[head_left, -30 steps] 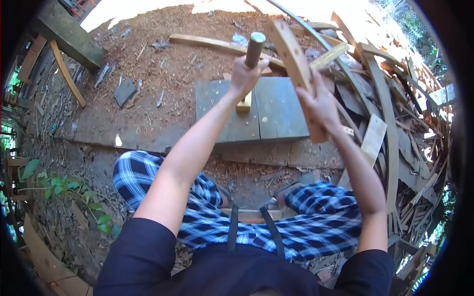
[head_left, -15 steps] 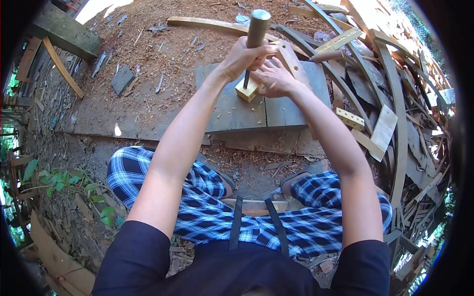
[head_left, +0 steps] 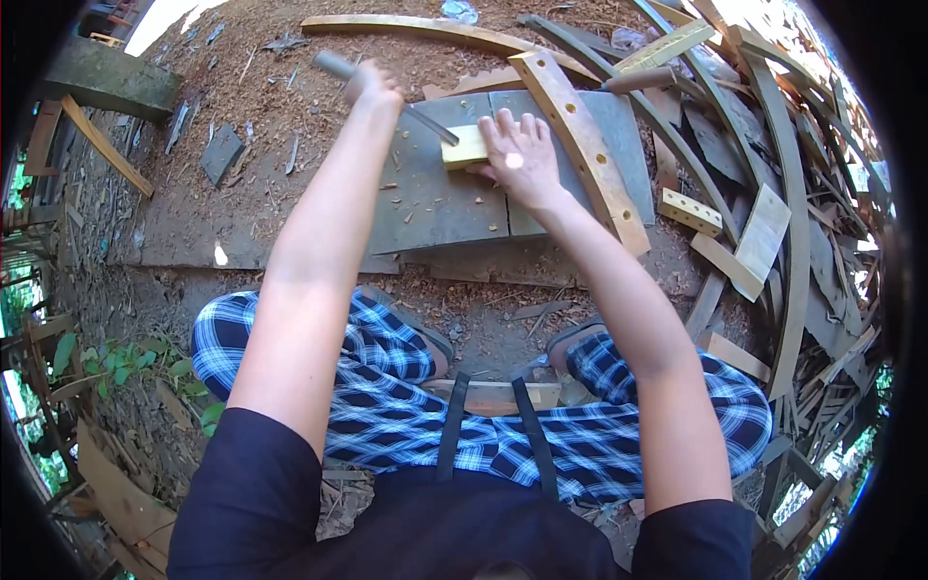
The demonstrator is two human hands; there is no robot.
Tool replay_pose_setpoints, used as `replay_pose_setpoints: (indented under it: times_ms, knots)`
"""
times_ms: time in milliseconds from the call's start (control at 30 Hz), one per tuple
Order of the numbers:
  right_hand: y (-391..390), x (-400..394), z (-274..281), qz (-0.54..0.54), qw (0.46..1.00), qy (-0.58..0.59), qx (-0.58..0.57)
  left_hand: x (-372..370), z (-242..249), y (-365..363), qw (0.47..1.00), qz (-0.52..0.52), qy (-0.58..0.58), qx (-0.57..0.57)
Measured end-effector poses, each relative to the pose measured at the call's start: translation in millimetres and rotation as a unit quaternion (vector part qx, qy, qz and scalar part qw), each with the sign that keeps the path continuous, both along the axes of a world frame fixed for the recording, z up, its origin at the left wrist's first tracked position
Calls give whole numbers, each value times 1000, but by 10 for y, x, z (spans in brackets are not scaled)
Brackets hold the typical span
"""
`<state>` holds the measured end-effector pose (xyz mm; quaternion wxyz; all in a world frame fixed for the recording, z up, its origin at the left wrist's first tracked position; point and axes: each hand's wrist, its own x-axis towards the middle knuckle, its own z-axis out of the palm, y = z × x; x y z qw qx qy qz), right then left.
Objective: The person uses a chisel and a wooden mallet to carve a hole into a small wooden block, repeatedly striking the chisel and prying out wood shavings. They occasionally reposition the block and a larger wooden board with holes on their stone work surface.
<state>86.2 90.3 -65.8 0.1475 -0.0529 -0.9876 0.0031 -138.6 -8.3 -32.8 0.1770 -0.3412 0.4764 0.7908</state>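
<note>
My left hand (head_left: pixel 375 85) is wrapped round a chisel, whose handle (head_left: pixel 333 66) sticks out to the upper left. The blade (head_left: pixel 425 122) slants down to the right, and its tip is at the left end of a small pale wooden block (head_left: pixel 466 147). My right hand (head_left: pixel 522 159) holds that block from the right, fingers over its top and thumb at its near side. Under the block lies a grey board surface (head_left: pixel 435 208) with wood chips on it. Right of my right hand lies a long wooden bar with holes (head_left: pixel 582 135).
A mallet-like wooden piece (head_left: pixel 638 81) lies beyond the bar. To the right are a small block with holes (head_left: pixel 689 212), a flat offcut (head_left: pixel 764 232) and heaped wood strips (head_left: pixel 788 184). A curved strip (head_left: pixel 416 28) lies on the shavings behind. My knees are near the board's front edge.
The chisel has gone from upright over the block to slanting, its handle swung left with my left hand. The block has turned and moved slightly up and left; my right hand now lies over it.
</note>
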Motion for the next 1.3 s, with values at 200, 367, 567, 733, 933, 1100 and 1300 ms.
replay_pose_setpoints:
  times_ms: [200,367,567,733,933,1100,1300]
  knots:
    - [-200,-87,142,-98,992,-73,-21,177,96,-594,977,207,28,41]
    - [-312,-32,372,-99,969,-213,-75,433,577,-400,977,141,150,48]
    - [-475,61,322,-132,956,-208,-161,758,731,-65,945,47,323,-4]
    - [-442,67,291,-121,958,-188,-179,623,560,111,933,39,356,-36]
    - [-437,76,261,-120,959,-177,-186,566,487,148,918,54,385,-77]
    - [-433,77,245,-119,959,-171,-190,697,610,144,943,22,331,-32]
    - [-429,87,229,-115,962,-159,-192,641,528,160,932,26,359,-40]
